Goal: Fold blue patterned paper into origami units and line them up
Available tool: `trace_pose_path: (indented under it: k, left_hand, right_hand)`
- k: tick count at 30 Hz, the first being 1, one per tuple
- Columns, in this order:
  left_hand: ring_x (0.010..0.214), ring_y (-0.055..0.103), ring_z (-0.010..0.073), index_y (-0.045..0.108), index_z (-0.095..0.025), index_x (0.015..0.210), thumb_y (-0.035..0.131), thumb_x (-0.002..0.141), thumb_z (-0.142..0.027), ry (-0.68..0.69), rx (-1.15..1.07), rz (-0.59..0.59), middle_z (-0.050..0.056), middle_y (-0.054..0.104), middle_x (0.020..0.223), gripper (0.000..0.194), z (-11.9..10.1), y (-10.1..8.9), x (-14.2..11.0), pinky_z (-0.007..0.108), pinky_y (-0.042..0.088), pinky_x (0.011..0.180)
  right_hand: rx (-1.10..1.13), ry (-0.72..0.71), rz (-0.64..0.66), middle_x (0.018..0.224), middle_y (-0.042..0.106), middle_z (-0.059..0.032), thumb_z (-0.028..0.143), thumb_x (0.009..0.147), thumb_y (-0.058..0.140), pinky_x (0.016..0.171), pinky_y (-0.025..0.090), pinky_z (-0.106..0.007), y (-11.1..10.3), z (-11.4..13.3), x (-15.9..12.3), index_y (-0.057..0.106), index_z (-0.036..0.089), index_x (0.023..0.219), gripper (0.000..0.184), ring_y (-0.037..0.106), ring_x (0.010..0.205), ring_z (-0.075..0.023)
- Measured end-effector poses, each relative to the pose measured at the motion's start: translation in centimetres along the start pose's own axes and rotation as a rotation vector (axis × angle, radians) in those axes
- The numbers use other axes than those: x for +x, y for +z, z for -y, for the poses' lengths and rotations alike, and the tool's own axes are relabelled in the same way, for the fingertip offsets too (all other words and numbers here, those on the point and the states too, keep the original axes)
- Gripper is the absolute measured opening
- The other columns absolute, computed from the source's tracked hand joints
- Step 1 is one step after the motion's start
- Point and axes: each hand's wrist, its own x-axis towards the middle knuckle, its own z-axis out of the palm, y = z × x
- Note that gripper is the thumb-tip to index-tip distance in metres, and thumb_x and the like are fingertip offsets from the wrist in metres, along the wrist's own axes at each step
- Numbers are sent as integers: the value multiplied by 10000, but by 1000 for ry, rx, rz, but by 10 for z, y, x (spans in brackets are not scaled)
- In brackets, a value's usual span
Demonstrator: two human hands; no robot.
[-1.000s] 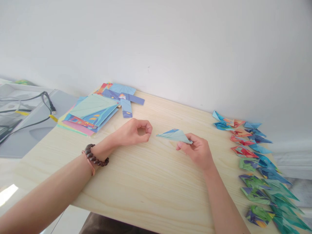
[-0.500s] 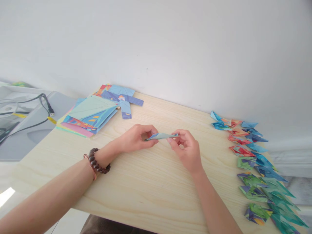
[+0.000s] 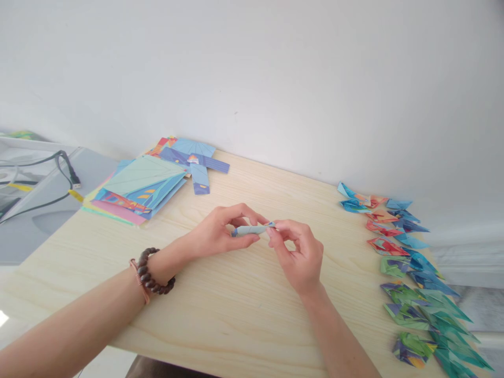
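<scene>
A small folded piece of origami paper (image 3: 250,230), pale blue-green with darker blue at its ends, is held between both hands over the wooden table. My left hand (image 3: 228,228) grips its left part, thumb below and fingers above. My right hand (image 3: 297,247) pinches the right tip between thumb and forefinger. Fingers cover part of the paper, so its full shape is hidden. A dark bead bracelet (image 3: 147,273) and a copper-coloured band circle my left wrist.
Patterned paper sheets (image 3: 145,173) lie stacked at the table's back left, with paper strips (image 3: 200,173) beside them. Rows of folded paper pieces (image 3: 397,268) in blue, red and green line the right edge. A grey surface with cables (image 3: 66,173) stands left. A white wall rises behind.
The paper looks narrower and more rolled or folded than before. My left fingers have shifted right along its top, bringing the hands closer together. The view has shifted slightly.
</scene>
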Motion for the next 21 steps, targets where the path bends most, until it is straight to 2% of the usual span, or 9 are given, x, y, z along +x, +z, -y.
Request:
trace_pose_path:
  k: [4,12,17,21]
  left_hand:
    - [803,650,125,564,-134,872,594,815,-162,20,-51,-44,76,653,1033,70,-4,2,1,245,530,712]
    - [815,637,122,601,-154,956,594,823,-178,22,-27,-51,71,643,1037,136,-5,2,1,239,530,713]
    - [824,580,127,619,-150,864,600,815,-182,110,119,-106,62,611,893,61,-6,0,4,226,485,686]
    - [799,554,112,636,-161,872,598,818,-184,128,184,-125,51,574,871,70,-6,-1,4,201,455,642]
  right_hand:
    - [-4,-44,13,921,679,-17,106,806,584,564,558,-237,-1,1,1,556,228,978,213,644,652,-102]
    - [-96,-169,21,992,658,-23,78,790,598,567,551,-232,-5,-2,3,561,252,1035,303,638,795,-122]
    - [-307,-270,73,1071,635,-41,133,810,600,604,538,-240,-11,-6,6,590,253,1025,246,632,767,-115]
    - [-372,-271,106,1109,613,-43,151,824,593,622,529,-233,-13,-7,7,610,249,1004,206,628,779,-108]
